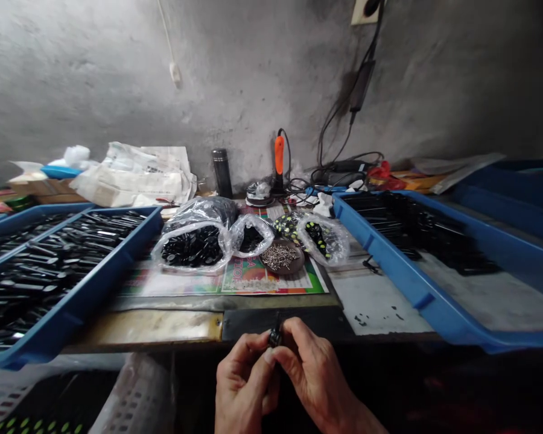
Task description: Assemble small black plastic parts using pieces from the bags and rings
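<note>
The left hand (242, 380) and right hand (317, 374) share a tight grip on a small black part (276, 336) just past the desk (380, 304) edge, so one slip could drop it out of reach.

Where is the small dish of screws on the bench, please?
In the head view, the dish of screws sits near the middle of the bench on a printed paper sheet, just below and touching a clear plastic bag of black parts.
</note>
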